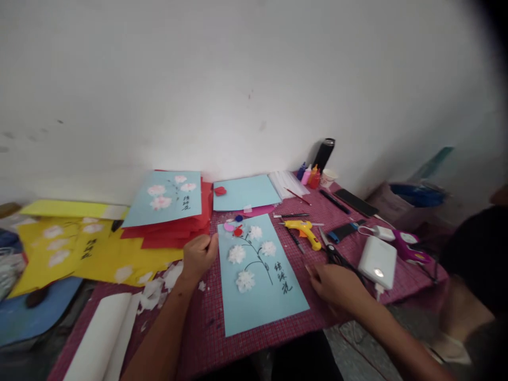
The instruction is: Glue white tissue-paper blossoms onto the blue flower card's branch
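Observation:
A light blue sheet lies in front of me with several white paper flowers on drawn dark stems and black handwriting at its right. Small blobs of red, blue and pink paint sit at its top left corner. My left hand is closed beside the sheet's left edge, thumb up; what it holds, if anything, is hidden. My right hand is at the sheet's right edge, fingers curled inward, near the black-handled scissors; its contents cannot be made out.
A yellow glue gun, a white power bank and paint bottles are at the right. Red sheets under a flower picture and yellow sheets lie left. A person is at the right edge.

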`<state>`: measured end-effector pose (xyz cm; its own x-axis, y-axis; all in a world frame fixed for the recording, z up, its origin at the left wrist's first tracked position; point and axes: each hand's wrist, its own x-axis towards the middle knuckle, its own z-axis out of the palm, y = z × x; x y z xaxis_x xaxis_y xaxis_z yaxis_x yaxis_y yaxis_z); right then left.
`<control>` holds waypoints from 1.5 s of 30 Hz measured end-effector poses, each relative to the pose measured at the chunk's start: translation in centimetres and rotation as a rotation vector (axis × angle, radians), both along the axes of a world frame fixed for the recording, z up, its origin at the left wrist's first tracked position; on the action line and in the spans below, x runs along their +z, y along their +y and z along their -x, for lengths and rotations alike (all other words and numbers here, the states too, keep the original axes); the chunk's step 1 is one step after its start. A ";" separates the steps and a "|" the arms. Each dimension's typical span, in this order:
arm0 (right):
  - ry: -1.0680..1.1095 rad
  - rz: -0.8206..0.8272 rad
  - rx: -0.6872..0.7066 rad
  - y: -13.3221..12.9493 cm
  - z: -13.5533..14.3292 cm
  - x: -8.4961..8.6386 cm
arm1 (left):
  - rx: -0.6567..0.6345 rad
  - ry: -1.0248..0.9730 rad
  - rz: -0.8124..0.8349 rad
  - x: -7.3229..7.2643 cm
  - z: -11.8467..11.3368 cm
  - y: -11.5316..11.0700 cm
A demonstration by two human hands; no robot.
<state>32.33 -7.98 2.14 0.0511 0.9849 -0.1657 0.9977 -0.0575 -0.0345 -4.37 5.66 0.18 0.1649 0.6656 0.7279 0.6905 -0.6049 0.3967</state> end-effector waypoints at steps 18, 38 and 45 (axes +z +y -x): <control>0.859 -0.340 -0.080 1.5 -0.1 1.5 | -0.093 0.225 0.222 -0.4 -0.3 0.1; 1.123 -0.335 -0.044 20.1 11.5 0.1 | -0.156 0.457 0.440 -0.4 0.4 0.1; 1.012 -0.260 0.022 21.1 12.1 -2.0 | -0.164 0.469 0.454 0.1 0.4 0.0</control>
<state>20.21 13.10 0.15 -0.0114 0.9953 0.0960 0.4968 0.0889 -0.8633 -4.73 5.69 0.24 0.5205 0.8281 0.2080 0.7650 -0.5605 0.3172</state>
